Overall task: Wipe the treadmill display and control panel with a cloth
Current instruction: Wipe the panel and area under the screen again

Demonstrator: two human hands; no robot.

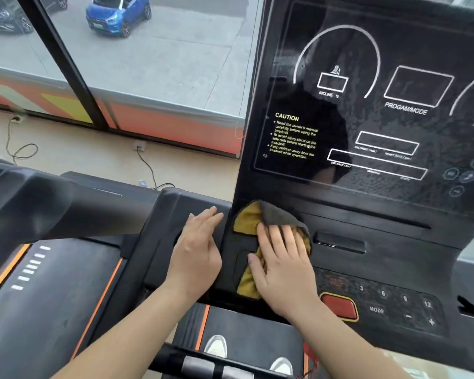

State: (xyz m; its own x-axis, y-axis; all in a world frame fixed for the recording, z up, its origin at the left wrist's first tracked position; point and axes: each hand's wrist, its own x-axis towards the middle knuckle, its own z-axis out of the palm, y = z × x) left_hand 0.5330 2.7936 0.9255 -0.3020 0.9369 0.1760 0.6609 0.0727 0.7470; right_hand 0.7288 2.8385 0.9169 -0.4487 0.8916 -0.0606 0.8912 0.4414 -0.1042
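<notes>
A yellow and grey cloth (251, 221) lies bunched on the left end of the treadmill's black control panel (381, 269), just below the dark display (367, 119). My right hand (282, 265) presses flat on the cloth, fingers spread over it. My left hand (199, 248) rests flat with fingers apart on the black side rail to the left of the panel, holding nothing. A red stop button (339, 306) sits just right of my right wrist, beside number and MODE keys.
A second treadmill (52, 269) with orange trim stands to the left. Windows (148, 64) ahead show a street with a blue car. Cables and wall sockets (140, 146) lie on the floor below the window. My white shoes (216, 346) stand on the belt.
</notes>
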